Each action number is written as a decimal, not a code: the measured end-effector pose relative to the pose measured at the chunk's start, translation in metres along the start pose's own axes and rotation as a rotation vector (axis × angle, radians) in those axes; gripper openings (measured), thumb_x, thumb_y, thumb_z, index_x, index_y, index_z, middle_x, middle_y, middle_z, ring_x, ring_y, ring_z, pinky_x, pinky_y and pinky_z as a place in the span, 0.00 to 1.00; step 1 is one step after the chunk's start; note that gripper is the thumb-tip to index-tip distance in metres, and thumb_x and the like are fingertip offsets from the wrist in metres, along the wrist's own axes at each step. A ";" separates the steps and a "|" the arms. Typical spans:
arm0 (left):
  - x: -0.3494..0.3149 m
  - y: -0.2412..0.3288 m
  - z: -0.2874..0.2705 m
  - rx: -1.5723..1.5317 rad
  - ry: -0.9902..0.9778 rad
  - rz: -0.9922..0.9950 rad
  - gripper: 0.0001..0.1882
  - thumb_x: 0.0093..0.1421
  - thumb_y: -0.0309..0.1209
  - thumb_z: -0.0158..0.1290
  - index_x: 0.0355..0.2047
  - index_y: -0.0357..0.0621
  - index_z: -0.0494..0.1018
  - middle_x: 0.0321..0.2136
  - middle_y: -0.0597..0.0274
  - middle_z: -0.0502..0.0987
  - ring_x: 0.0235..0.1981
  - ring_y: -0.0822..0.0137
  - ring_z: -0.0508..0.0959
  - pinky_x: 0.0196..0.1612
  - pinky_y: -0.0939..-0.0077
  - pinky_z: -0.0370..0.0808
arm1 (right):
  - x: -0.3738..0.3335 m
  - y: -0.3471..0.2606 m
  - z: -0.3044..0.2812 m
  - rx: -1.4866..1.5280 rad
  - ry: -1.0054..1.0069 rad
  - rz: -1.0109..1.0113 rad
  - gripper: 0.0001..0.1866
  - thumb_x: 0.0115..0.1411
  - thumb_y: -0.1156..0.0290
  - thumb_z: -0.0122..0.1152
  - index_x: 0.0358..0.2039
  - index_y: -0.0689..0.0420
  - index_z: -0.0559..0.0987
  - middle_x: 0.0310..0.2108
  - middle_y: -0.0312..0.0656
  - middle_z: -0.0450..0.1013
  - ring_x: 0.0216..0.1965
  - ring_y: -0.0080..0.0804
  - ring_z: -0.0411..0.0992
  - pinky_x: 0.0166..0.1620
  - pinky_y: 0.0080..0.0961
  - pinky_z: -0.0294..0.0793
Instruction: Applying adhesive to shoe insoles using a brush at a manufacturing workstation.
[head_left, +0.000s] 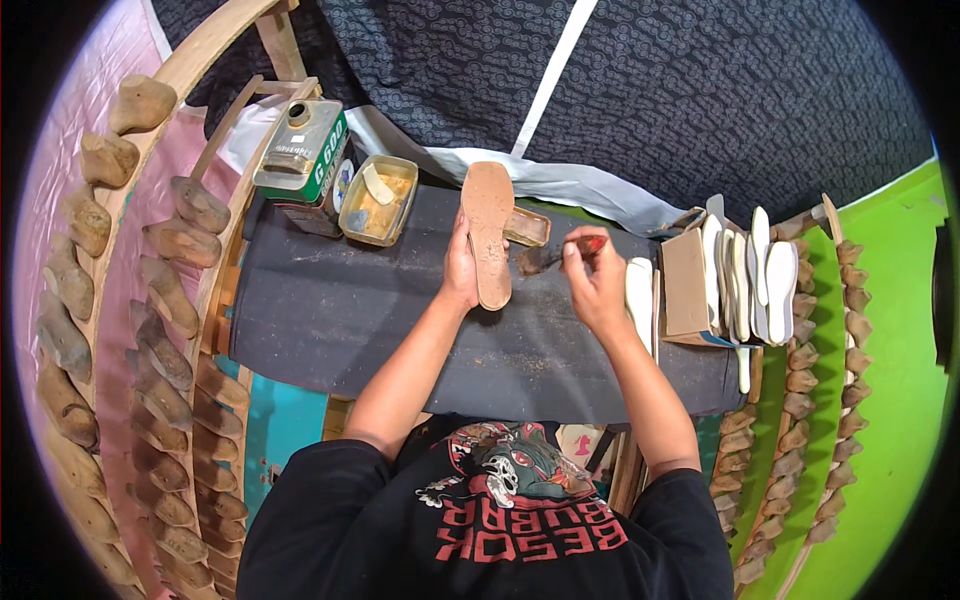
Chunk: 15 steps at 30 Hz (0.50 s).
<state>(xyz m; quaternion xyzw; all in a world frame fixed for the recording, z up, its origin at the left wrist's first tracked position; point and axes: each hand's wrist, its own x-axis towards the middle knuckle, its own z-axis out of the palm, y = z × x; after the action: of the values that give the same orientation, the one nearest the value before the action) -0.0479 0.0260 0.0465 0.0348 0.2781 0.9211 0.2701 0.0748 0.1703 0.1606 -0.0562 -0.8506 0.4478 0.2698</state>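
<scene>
A brown shoe sole (488, 230) stands out over the middle of the dark table, wide end away from me. My left hand (460, 266) grips it along its left edge, near the narrower heel half, where small crumbs cling to its face. To the right, my right hand (596, 290) is closed around a brush (540, 261) with a reddish handle. Its dark bristles point left at the sole, with a small gap between them. Partly hidden behind the sole lies a small, shallow brown box (530, 227).
At the back left stand a green and silver metal can (305, 150) and a yellowish glue-stained tub (380, 205). A cardboard box (687, 285) on the right holds several pale insoles (735, 280). Racks of wooden shoe lasts (160, 340) curve along both sides.
</scene>
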 end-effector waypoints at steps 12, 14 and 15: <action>0.004 -0.015 0.005 -0.111 0.015 -0.101 0.27 0.73 0.58 0.39 0.56 0.51 0.71 0.36 0.59 0.78 0.34 0.63 0.79 0.38 0.63 0.81 | -0.038 -0.028 0.001 -0.140 -0.064 -0.171 0.08 0.63 0.77 0.62 0.42 0.62 0.75 0.28 0.44 0.76 0.28 0.33 0.77 0.35 0.28 0.77; 0.002 -0.014 0.013 -0.121 0.008 -0.098 0.27 0.73 0.57 0.39 0.56 0.51 0.70 0.37 0.60 0.78 0.35 0.64 0.79 0.38 0.62 0.81 | -0.024 -0.025 -0.001 -0.134 0.045 -0.146 0.08 0.63 0.77 0.62 0.42 0.62 0.75 0.29 0.44 0.76 0.28 0.32 0.77 0.35 0.28 0.77; 0.001 -0.013 0.016 -0.131 0.001 -0.095 0.27 0.74 0.57 0.39 0.57 0.51 0.70 0.39 0.60 0.78 0.35 0.64 0.80 0.38 0.62 0.81 | -0.020 -0.022 -0.003 -0.130 0.045 -0.123 0.07 0.64 0.77 0.61 0.42 0.63 0.75 0.29 0.44 0.76 0.28 0.31 0.77 0.34 0.28 0.77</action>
<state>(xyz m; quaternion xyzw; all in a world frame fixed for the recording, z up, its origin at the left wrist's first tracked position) -0.0397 0.0436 0.0531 0.0035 0.2184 0.9236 0.3151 0.0960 0.1524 0.1715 -0.0314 -0.8735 0.3727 0.3117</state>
